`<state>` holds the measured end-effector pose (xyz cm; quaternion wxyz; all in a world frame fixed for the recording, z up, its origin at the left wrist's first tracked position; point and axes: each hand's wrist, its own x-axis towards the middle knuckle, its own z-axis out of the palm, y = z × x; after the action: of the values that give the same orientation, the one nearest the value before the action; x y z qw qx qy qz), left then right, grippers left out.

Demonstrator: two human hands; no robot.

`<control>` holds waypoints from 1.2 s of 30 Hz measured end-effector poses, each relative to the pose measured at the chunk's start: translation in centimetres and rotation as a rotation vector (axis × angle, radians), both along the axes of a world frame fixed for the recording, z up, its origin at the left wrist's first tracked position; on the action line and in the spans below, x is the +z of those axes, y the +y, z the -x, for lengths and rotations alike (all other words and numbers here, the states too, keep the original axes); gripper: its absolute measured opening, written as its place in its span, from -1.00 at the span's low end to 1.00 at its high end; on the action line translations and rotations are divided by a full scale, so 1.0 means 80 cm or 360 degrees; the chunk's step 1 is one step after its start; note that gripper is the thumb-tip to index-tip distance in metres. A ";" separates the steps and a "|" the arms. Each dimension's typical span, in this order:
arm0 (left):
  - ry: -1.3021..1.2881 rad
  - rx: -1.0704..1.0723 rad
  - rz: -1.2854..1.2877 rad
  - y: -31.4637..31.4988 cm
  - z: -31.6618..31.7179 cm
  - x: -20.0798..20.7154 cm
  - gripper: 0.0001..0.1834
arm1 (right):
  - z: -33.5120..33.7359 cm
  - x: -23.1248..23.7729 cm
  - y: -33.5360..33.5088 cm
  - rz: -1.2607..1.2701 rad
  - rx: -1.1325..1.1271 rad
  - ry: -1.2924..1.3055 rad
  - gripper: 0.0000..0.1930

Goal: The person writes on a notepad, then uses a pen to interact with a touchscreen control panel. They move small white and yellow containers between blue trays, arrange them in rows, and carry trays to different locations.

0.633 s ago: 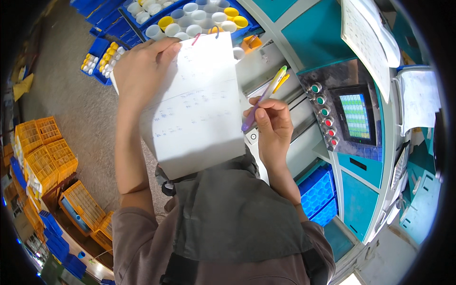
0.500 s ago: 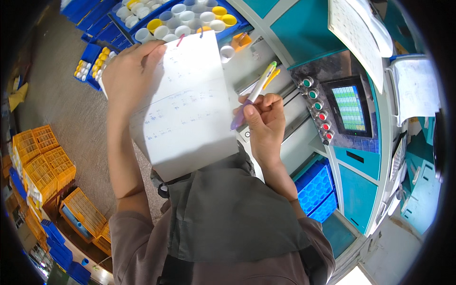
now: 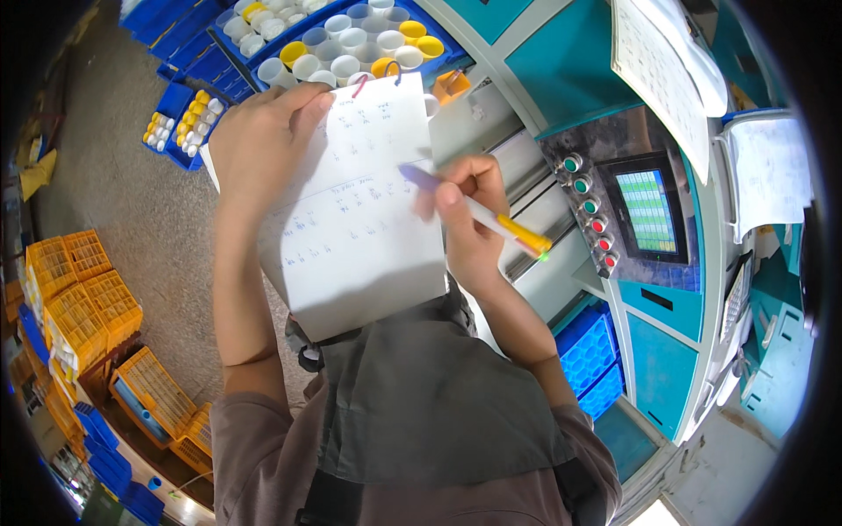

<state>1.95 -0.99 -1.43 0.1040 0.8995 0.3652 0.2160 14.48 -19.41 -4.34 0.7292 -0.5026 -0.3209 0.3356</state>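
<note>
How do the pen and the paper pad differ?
The pen is slim and multicoloured, while the paper pad is broad, flat and mostly white. The right hand holds the pen; the left hand holds the paper pad. The paper pad has rings along its top edge; the pen has none. Both are hand-held.

Item quantities, by kind
Hands (image 3: 260, 140): two. Pen (image 3: 485, 213): one. Notepad (image 3: 368, 263): one. Red ring (image 3: 360, 85): one. Blue ring (image 3: 398, 74): one. Screen (image 3: 649, 210): one. Green buttons (image 3: 581, 185): three. Red buttons (image 3: 598, 225): three. White and yellow cups (image 3: 353, 40): overlapping; exact count not determinable.
</note>
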 end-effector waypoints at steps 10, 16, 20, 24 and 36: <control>-0.0105 -0.0004 -0.0020 0.002 -0.005 0.002 -0.80 | 0.009 -0.019 0.101 -0.0163 -0.0226 -0.0699 -0.77; -0.0110 -0.0037 -0.0057 0.007 -0.006 0.000 -0.82 | 0.009 -0.036 0.111 -0.0104 -0.0434 -0.0827 -0.76; -0.0133 -0.0051 -0.0067 0.011 -0.008 -0.002 -0.81 | 0.010 -0.036 0.114 -0.0048 -0.0495 -0.0893 -0.75; -0.0111 -0.0059 -0.0078 0.013 -0.008 -0.003 -0.81 | 0.010 -0.034 0.117 -0.0035 -0.0516 -0.0900 -0.74; -0.0108 -0.0052 -0.0094 0.013 -0.004 -0.004 -0.80 | 0.011 -0.031 0.112 0.0013 -0.0453 -0.0961 -0.74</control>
<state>2.28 0.02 -1.76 0.0932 0.9002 0.3400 0.2554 13.58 -10.48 -6.86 0.6386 -0.6222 -0.4478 0.0675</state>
